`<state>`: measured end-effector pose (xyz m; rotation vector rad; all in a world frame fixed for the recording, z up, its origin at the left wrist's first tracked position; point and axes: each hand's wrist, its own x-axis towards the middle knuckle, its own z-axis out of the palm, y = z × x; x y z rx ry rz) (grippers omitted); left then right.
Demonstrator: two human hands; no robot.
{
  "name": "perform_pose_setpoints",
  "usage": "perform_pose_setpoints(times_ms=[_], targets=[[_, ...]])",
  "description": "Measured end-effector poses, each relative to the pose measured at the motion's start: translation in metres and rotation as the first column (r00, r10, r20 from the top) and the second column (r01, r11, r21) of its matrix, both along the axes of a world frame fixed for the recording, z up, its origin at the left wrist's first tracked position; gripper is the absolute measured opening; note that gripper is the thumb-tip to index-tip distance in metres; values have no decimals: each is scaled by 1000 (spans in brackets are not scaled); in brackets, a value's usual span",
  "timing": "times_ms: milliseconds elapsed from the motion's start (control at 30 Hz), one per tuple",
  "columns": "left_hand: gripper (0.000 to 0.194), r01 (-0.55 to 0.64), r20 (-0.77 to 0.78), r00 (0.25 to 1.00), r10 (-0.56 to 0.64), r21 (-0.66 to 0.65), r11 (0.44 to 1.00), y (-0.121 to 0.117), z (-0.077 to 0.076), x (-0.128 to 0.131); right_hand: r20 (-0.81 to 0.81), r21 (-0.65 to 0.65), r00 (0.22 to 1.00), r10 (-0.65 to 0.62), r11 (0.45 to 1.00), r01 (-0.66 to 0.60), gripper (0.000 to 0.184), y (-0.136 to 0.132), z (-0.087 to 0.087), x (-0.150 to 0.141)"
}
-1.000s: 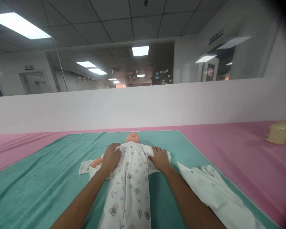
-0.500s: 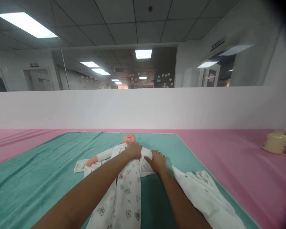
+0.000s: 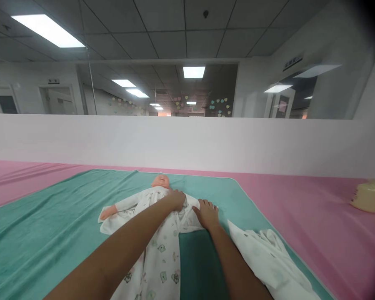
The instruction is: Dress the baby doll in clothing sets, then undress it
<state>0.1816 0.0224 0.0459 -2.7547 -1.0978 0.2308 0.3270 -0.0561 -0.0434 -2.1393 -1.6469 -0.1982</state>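
Pink cover (image 3: 315, 216) beneath a green blanket (image 3: 65, 221), and in the blanket's middle, long patterned clothes (image 3: 162, 254) on a doll (image 3: 161, 181) lying on its back, with a crumpled white cloth (image 3: 268, 254) to the right. Left hand (image 3: 175, 200) on the clothes at the doll's chest, right hand (image 3: 208, 214) near it on white fabric beside the body; cannot tell whether clamped or merely resting.

Teal blanket (image 3: 50, 225), left: open lane beside baby doll (image 3: 161, 181).
Printed gown (image 3: 162, 266): crossed by left forearm (image 3: 121, 250); overhead access obstructed.
Right forearm (image 3: 236, 266): crumpled white cloth (image 3: 271, 258) alongside.
White wall (image 3: 187, 143): blocks rear passage.
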Motion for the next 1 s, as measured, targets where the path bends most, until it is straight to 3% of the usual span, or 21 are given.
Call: perform_pose_setpoints(times_ms=[167, 300, 567, 800, 1000], targets=[[42, 67, 31, 997, -68, 47, 997, 6, -18, 15, -1, -18, 1000, 6, 1000, -6, 31, 2, 0, 3], [32, 121, 35, 992, -124, 74, 990, 10, -18, 11, -4, -24, 1000, -8, 1000, 8, 28, 3, 5, 2], [31, 154, 28, 987, -161, 165, 974, 7, 9, -10, -205, 60, 979, -5, 998, 18, 25, 6, 5, 9], [30, 105, 117, 984, -136, 239, 965, 16, 39, -61, -311, 33, 945, -98, 993, 114, 20, 11, 2, 15], [30, 30, 197, 978, -75, 222, 975, 4, 48, -74, -393, 72, 913, -109, 986, 148, 19, 13, 2, 17]])
